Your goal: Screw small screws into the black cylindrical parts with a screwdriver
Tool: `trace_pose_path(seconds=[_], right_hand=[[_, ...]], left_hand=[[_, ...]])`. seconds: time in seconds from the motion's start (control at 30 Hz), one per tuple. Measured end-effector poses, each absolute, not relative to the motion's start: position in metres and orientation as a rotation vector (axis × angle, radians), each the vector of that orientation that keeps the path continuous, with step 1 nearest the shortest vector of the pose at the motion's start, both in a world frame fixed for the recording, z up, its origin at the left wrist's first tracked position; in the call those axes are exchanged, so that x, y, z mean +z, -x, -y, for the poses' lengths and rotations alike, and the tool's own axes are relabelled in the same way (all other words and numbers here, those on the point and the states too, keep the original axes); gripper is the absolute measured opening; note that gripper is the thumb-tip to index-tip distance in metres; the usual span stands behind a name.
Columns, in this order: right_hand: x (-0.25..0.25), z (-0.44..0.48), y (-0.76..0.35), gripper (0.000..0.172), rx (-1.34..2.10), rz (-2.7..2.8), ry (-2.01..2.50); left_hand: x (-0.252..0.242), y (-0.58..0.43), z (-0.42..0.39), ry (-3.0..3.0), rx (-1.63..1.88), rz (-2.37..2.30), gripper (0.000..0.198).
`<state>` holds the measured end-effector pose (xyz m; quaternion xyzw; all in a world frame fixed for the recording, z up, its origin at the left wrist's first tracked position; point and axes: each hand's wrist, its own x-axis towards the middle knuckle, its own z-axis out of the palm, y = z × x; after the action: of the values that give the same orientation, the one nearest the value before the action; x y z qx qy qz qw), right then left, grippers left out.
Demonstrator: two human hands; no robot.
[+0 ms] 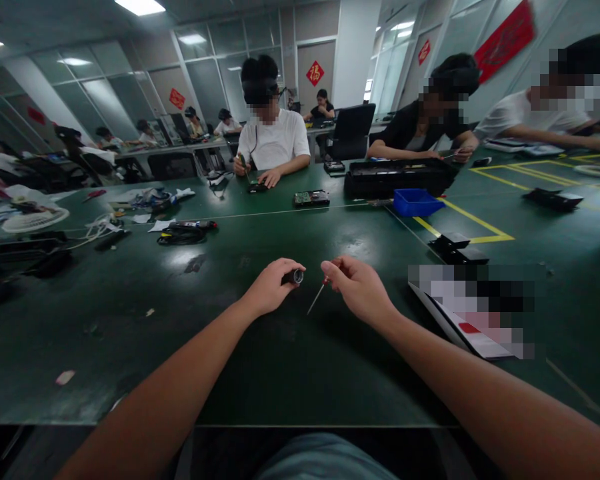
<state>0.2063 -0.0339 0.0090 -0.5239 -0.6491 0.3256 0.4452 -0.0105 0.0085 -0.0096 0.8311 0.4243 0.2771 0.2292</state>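
Right hand (363, 287) over green tabletop (260, 373), peopled workroom (357, 47) beyond

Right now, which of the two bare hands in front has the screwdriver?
The right hand: it grips the screwdriver, whose thin shaft points down. The left hand instead holds a dark cylinder.

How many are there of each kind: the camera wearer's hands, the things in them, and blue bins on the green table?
Wearer's hands: 2, left hand and right hand
Dark tube, in the left hand: 1
Thin tool, in the right hand: 1
Blue bin on the green table: 1
Total: 5
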Motion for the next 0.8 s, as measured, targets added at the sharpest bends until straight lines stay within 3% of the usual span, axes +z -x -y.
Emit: trace_pose_path(seconds=[0.27, 0.8], right_hand=[[0.0126, 0.0361, -0.2079, 0.022, 0.783, 1.325, 1.069], [0.0066, 0.0307, -0.2079, 0.024, 0.857, 1.290, 1.035]], left_hand=[[-0.0136, 0.0091, -0.0054, -2.175, 0.881, -1.301, 0.043], [-0.0116, 0.0089, -0.0047, -2.203, 0.932, -1.282, 0.041]])
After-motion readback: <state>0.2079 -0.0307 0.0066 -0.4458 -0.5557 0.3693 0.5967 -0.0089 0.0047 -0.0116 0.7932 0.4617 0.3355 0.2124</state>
